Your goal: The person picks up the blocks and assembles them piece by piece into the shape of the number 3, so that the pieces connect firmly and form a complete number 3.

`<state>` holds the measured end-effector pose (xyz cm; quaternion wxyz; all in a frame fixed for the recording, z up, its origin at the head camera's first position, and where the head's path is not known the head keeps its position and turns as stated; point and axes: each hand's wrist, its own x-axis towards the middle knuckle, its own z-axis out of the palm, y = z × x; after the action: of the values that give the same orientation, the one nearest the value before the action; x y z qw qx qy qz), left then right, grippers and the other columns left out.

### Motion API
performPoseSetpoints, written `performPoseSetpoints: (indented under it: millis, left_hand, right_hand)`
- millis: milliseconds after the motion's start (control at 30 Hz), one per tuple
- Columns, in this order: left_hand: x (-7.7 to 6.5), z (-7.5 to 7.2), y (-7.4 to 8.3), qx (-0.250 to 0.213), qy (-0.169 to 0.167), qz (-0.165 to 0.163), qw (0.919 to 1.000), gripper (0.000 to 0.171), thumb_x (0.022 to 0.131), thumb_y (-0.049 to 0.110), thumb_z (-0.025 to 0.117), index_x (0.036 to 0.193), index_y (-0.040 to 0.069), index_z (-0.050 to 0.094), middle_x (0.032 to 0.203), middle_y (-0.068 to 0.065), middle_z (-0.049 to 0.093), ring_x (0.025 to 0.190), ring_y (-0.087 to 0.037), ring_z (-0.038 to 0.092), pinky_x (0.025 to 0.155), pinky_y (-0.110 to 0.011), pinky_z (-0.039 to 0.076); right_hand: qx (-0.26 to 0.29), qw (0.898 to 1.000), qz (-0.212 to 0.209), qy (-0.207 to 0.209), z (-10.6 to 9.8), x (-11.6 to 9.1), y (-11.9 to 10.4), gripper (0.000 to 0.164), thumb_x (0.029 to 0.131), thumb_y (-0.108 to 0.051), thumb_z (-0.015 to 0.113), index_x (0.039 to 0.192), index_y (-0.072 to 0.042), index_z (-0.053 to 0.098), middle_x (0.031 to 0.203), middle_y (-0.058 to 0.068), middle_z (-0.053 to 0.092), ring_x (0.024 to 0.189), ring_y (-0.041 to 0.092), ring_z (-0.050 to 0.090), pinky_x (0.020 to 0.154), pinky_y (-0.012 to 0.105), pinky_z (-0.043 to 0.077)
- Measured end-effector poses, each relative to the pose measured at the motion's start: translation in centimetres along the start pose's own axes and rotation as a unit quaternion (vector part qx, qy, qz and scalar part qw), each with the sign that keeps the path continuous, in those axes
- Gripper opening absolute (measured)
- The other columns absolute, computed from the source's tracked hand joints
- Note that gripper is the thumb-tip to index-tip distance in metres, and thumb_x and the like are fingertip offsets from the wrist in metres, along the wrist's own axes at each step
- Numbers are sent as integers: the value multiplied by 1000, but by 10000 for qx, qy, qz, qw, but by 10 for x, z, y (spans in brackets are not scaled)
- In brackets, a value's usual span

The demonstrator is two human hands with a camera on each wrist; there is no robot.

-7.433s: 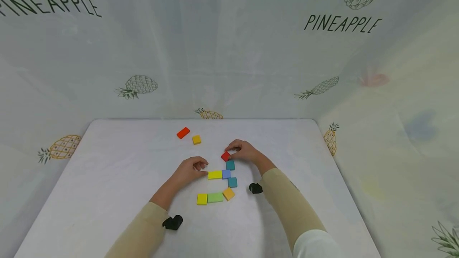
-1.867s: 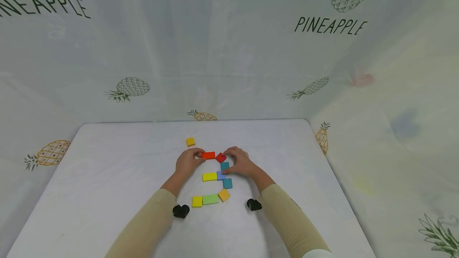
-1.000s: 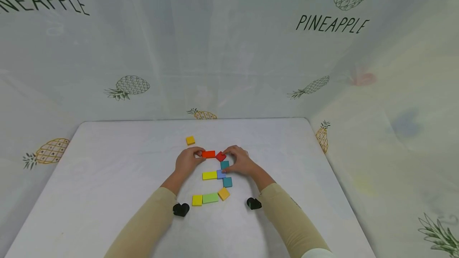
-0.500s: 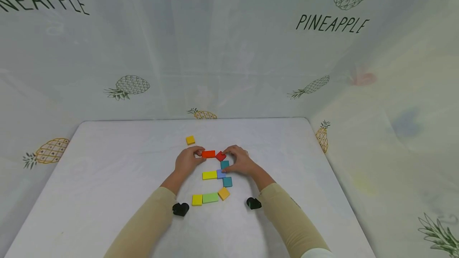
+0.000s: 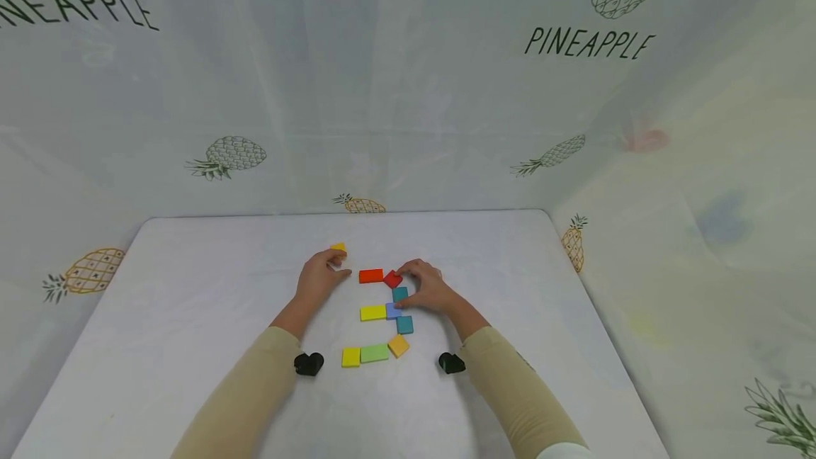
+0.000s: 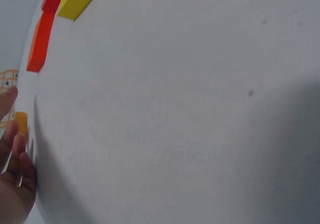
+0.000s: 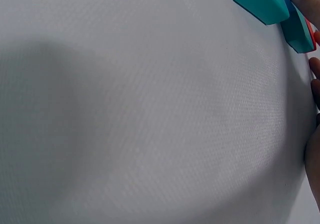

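Observation:
My left hand [image 5: 315,282] reaches over the far-left amber square block [image 5: 338,247], fingertips at its near edge, thumb and fingers apart. In the left wrist view, the amber block [image 6: 21,122] shows just beyond those spread fingers. With an index fingertip at the red square block [image 5: 392,280] and thumb on the blue block [image 5: 391,312], my right hand [image 5: 430,289] rests at the figure's right side. An orange-red rectangular block [image 5: 371,276] lies left of the red one. A teal block [image 5: 400,294] sits between red and blue, partly behind the hand.
A yellow rectangular block [image 5: 372,313] adjoins the blue one. Below are another teal block [image 5: 404,325], a tilted orange block [image 5: 398,346], a light green block [image 5: 374,353] and a yellow square block [image 5: 351,358]. All lie on a white-covered table [image 5: 210,289], before a pineapple-print curtain [image 5: 408,91].
My left hand has let go of the orange-red block, which it earlier brought beside the red one, and moved up-left to the amber block. The right hand has stayed put for the last two seconds.

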<state>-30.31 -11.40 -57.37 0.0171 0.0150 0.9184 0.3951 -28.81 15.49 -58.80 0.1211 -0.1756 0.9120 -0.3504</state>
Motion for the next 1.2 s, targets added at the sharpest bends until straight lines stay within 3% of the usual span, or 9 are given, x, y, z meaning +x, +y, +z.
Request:
performPoseSetpoints:
  millis: [300,600,900,1200]
  left_hand:
    - [6,-6,-11,-185,239,-24,9995,47,82,14,80,124,5,63,103,-11,58,84,-25,53,76,-36,46]
    - [8,-1,-22,-286,460,-218,9983,55,82,16,80,131,8,57,100,-10,57,85,-25,52,75,-35,45]
    - [15,-3,-18,-436,413,-644,9961,51,87,19,75,133,9,55,93,-9,58,81,-25,51,71,-33,40]
    - [16,-4,-14,-307,515,-804,9950,41,89,18,73,127,8,60,87,-6,56,74,-22,48,67,-32,37]
  right_hand:
    - [41,10000,1,-29,0,0,-1,57,72,-39,86,120,-25,60,133,0,50,126,23,41,106,50,25]
    - [49,10000,40,-51,0,1,-1,57,72,-39,86,120,-25,59,133,0,49,126,23,41,106,50,24]
    - [-27,9999,108,-44,-1,0,2,58,72,-40,86,121,-27,59,133,-2,49,126,21,41,106,48,24]
    - [-2,10000,79,-36,0,0,4,57,72,-41,86,121,-27,59,133,-2,49,126,22,41,107,48,23]
